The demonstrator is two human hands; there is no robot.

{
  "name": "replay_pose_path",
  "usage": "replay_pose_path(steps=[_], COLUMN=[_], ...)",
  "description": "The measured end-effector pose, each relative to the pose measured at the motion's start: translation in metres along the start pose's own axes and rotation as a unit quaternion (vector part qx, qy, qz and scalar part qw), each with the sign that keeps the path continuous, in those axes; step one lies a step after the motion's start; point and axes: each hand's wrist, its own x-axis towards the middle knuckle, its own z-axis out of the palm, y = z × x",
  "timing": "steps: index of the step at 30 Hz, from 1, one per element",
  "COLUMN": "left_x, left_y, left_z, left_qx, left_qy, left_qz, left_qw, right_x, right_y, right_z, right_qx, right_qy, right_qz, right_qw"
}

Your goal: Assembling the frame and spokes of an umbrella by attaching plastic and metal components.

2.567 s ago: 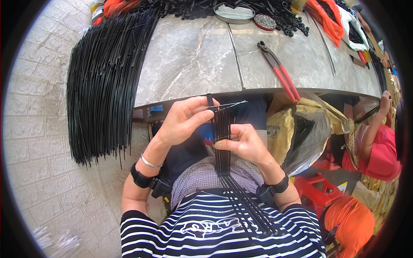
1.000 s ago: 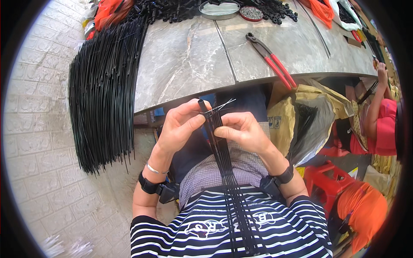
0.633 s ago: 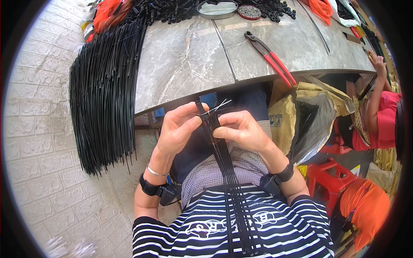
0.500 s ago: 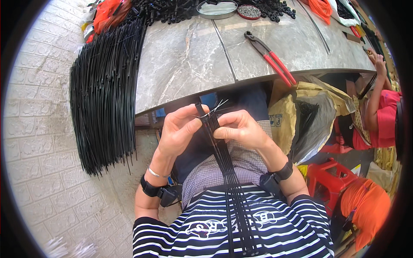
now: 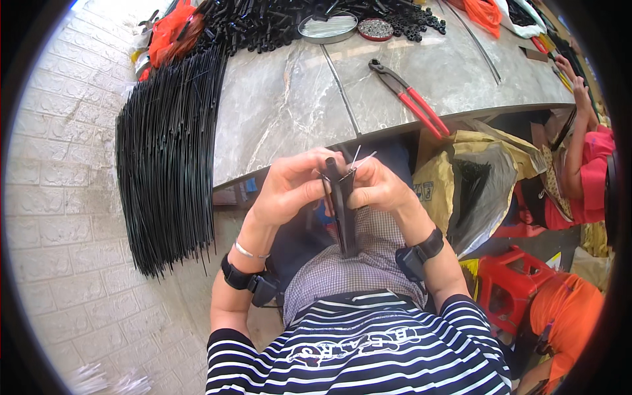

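A bundle of thin black rods, looking like umbrella ribs [image 5: 344,220], stands in front of my lap, seen nearly end-on. A short black tube [image 5: 331,164] sticks up at its top, and thin silvery wire ends [image 5: 357,158] cross beside it. My left hand [image 5: 295,189] pinches the bundle's top from the left, by the tube. From the other side my right hand [image 5: 378,187] closes thumb and finger on the rods beneath the wire ends. Fingers partly hide where the wire meets the rods.
Red-handled cutters [image 5: 418,105] lie on the grey table [image 5: 276,99]. Many long black rods [image 5: 168,164] overhang its left side. A round tin of white sticks [image 5: 328,27], a small red dish [image 5: 376,29] and black parts sit behind. A red stool [image 5: 507,283] and other people are right.
The rod bundle, stretched back toward my chest before, now points down and looks shorter. Both hands have shifted slightly right. The wire ends stand apart more.
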Motion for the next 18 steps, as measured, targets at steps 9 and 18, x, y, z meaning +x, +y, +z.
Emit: replay_pose_path(steps=[9,18], left_x=[0.042,0.014], left_y=[-0.028,-0.004], left_z=[0.006,0.027], left_qx=[-0.041,0.127], left_qy=[0.093,0.171], left_qz=[-0.033,0.052], left_qw=[0.994,0.976], right_x=[-0.009,-0.002], right_y=[-0.004,0.001], right_z=[-0.019,-0.003], right_qx=[-0.04,-0.099], right_qy=[0.105,0.192], right_qz=[-0.081,-0.118], right_qw=[0.99,0.969])
